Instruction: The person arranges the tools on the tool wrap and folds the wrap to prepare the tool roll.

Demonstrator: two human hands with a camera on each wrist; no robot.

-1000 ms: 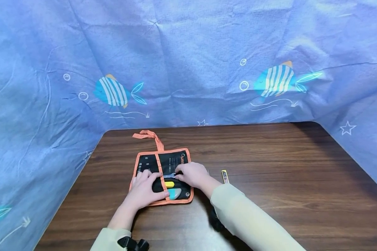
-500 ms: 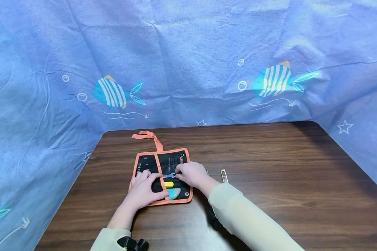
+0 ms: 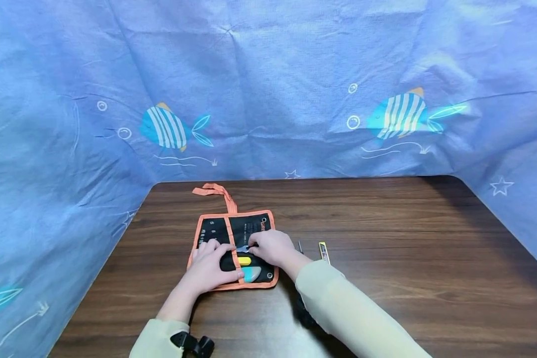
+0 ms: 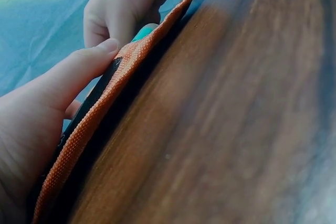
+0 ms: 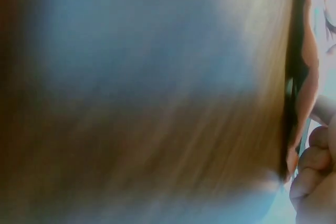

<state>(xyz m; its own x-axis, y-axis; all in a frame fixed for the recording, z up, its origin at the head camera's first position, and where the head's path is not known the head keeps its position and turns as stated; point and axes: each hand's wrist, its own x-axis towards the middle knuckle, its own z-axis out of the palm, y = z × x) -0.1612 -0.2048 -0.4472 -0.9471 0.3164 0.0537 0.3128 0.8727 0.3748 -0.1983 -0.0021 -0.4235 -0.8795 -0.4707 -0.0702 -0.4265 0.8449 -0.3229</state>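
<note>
A black tool pouch (image 3: 251, 224) with orange trim lies spread on the table in the head view. My left hand (image 3: 203, 269) rests across its left part, fingers and thumb spread over the pockets. In the left wrist view that thumb lies along the pouch's orange edge (image 4: 100, 98). My right hand (image 3: 274, 247) pinches the head end of a silver wrench (image 3: 242, 249) that sits in a pocket; the fingertips partly cover it. Below the wrench, a yellow-ended tool (image 3: 244, 260) and a teal and grey tool (image 3: 252, 274) stick out of their pockets.
An orange tie ribbon (image 3: 219, 190) trails from the pouch's far edge. Right of my right hand lie a thin metal shaft (image 3: 300, 247) and a narrow yellow and black item (image 3: 324, 252), both partly hidden by my arm. A blue fish-print cloth (image 3: 268, 99) hangs behind the wooden table (image 3: 385, 223).
Both hands keep nearly the same places on the pouch and wrench. The head view has shifted slightly, and more of the thin metal shaft shows.
</note>
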